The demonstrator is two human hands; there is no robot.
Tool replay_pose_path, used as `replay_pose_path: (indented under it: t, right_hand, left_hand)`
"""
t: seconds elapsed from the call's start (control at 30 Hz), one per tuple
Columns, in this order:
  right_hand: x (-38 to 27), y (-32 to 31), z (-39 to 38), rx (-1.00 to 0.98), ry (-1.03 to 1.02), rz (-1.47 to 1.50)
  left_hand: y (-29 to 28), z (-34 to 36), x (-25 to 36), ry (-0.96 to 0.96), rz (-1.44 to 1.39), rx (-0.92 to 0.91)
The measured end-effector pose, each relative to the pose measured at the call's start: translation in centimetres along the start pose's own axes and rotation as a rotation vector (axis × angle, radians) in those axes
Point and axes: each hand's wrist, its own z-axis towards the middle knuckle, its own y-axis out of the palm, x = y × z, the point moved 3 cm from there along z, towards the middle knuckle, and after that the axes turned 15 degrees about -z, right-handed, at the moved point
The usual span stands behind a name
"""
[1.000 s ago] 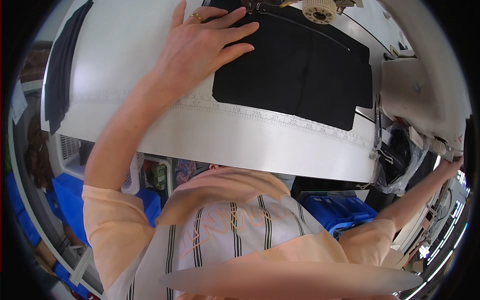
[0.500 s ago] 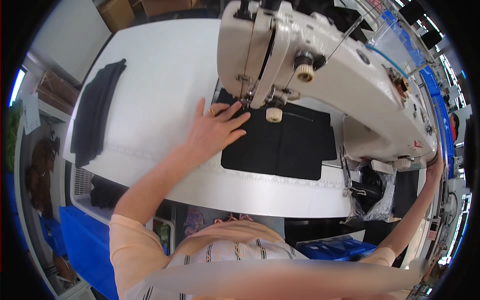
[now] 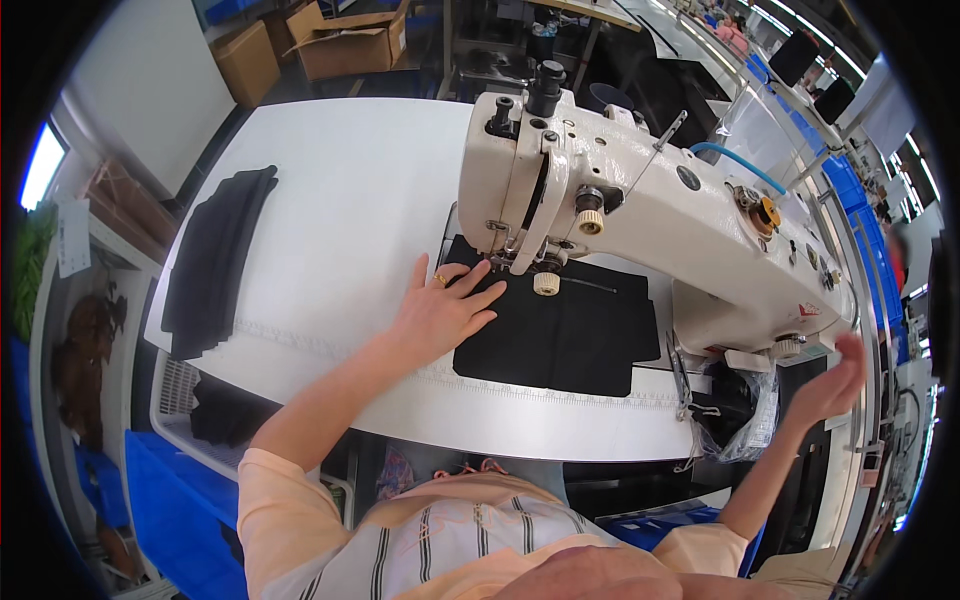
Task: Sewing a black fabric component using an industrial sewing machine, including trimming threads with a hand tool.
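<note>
Dark cloth pile (image 3: 215, 265) on desk (image 3: 350, 150), left of left hand (image 3: 438, 318); its fingers apart (ring (image 3: 440, 279) on one), resting on black fabric (image 3: 560, 345) that extends rightward from them. Sewing machine (image 3: 640, 190) right of those. Right hand (image 3: 832, 385) raised, blurred; can't tell if fingers apart.

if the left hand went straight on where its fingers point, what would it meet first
Probably the presser foot: the left hand lies spread on the black cloth, reaching almost up to it, though exact depth is unclear.
</note>
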Motion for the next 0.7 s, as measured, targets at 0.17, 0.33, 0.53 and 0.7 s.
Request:
replay_pose_path:
  t: [0.17,0.33,0.53,0.7]
  right_hand:
    - [-16.1,10.8,-8.8,-0.805,-0.394,0.255]
    - [-14.5,19.3,-9.0,-1.228,-0.215,0.063]
    - [-18.8,12.9,-12.1,-1.952,0.367,0.781]
    - [-23.1,1.8,-15.7,-1.746,0.602,1.142]
  left_hand:
    - [0.1,-0.1,0.0,0.017,-0.017,0.014]
    - [0.4,-0.2,-0.5,-0.016,-0.068,0.034]
    - [-0.6,0.4,-1.2,-0.046,-0.118,-0.03]
    - [-1.9,-1.0,2.6,0.134,-0.264,-0.038]
